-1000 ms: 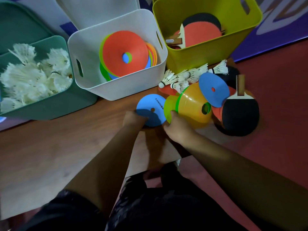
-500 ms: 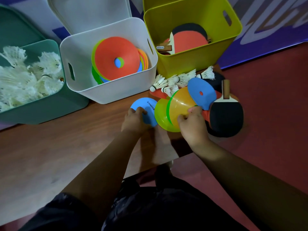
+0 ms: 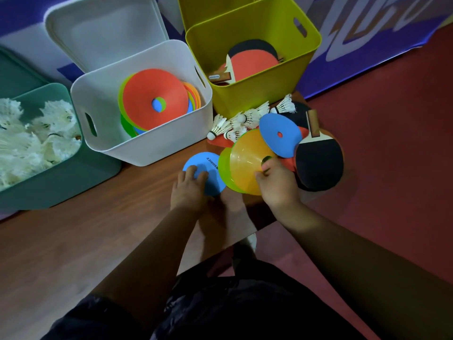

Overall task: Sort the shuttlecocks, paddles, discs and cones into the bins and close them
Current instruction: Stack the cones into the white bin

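My right hand (image 3: 278, 186) grips a yellow cone (image 3: 247, 159) nested over a green cone (image 3: 224, 168), fingers curled over its top hole. My left hand (image 3: 190, 190) rests its fingers on a flat blue disc (image 3: 204, 171) on the wooden floor. Behind them lie several white shuttlecocks (image 3: 241, 121), a second blue disc (image 3: 279, 134) tilted on the pile, and a black paddle (image 3: 318, 160). The white bin (image 3: 144, 148) holds stacked discs with an orange one on top. The yellow bin (image 3: 247, 94) holds paddles. The green bin (image 3: 61, 173) holds shuttlecocks.
A white lid (image 3: 105, 33) leans behind the white bin and a green lid (image 3: 17, 72) behind the green bin. Red mat (image 3: 392, 155) spreads to the right, wooden floor (image 3: 73, 241) to the left. My dark shorts and a foot fill the bottom.
My right hand slid from the cone's lower rim up to its top near the hole. My left hand moved further onto the blue disc. The camera drifted slightly.
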